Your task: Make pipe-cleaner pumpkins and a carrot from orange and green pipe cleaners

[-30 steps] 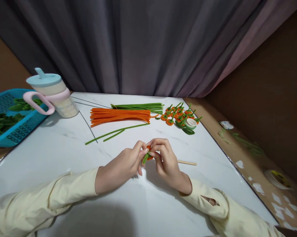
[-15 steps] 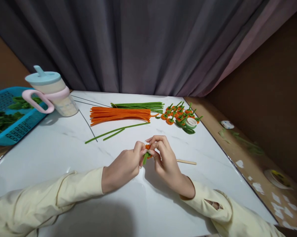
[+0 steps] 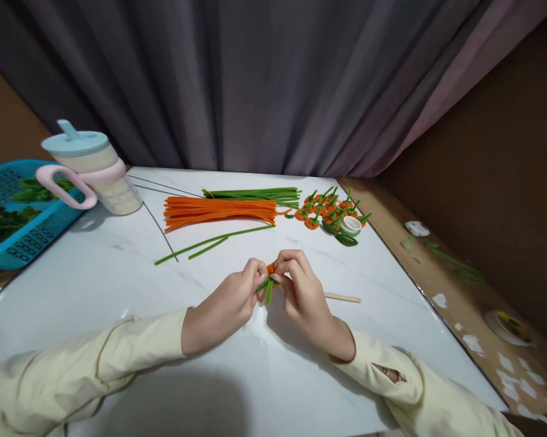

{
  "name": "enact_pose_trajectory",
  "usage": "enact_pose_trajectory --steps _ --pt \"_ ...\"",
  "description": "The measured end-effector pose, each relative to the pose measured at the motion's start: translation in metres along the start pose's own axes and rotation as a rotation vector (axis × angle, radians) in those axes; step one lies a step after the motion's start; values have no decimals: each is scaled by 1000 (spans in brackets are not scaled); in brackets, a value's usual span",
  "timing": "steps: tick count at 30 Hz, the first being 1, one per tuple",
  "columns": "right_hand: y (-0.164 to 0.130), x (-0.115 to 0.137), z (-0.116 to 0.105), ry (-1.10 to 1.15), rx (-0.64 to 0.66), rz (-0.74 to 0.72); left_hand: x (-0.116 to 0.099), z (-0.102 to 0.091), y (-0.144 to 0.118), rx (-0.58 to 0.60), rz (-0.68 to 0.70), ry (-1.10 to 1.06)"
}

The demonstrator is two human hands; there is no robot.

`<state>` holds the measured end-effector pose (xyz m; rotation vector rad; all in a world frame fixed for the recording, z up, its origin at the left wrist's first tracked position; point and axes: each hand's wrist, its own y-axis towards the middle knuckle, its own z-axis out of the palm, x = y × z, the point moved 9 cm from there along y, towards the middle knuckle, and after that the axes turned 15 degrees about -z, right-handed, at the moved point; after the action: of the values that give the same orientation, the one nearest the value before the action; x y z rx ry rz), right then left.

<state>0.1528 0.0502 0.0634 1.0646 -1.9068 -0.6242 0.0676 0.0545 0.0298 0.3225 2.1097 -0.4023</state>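
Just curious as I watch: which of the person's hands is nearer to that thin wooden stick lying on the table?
Right. The right hand sits just beside the wooden stick, whose end disappears behind it; the left hand is farther off, beyond the right hand.

One head-worn camera looks forward and down over the counter [image 3: 119, 273], close above it, facing the curtain [image 3: 255, 85].

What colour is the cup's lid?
Pale blue; the cup lid shows best in the head view, at the far left.
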Motion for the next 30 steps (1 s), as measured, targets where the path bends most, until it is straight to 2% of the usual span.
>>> enact_pose_trajectory --steps 5,8,13,16,18,20,24,30 --pt "-3 4 4 -138 61 -65 1 1 0 17 3 -21" --pt "-2 1 4 -171 91 -65 3 1 3 55 -62 -91" --pt "3 -8 -1 -71 106 1 11 8 9 221 -217 -368" --pt "6 -11 -10 -5 78 45 16 8 13 242 -257 -522" --pt "6 -16 -20 -15 34 104 20 6 15 223 -297 -595" --pt "4 -21 -24 -16 46 173 22 3 15 193 -333 -657" --pt "-5 -33 -13 91 168 329 20 1 13 163 -344 -719" --pt "-21 -47 -1 217 168 610 22 -2 15 61 -261 -614"
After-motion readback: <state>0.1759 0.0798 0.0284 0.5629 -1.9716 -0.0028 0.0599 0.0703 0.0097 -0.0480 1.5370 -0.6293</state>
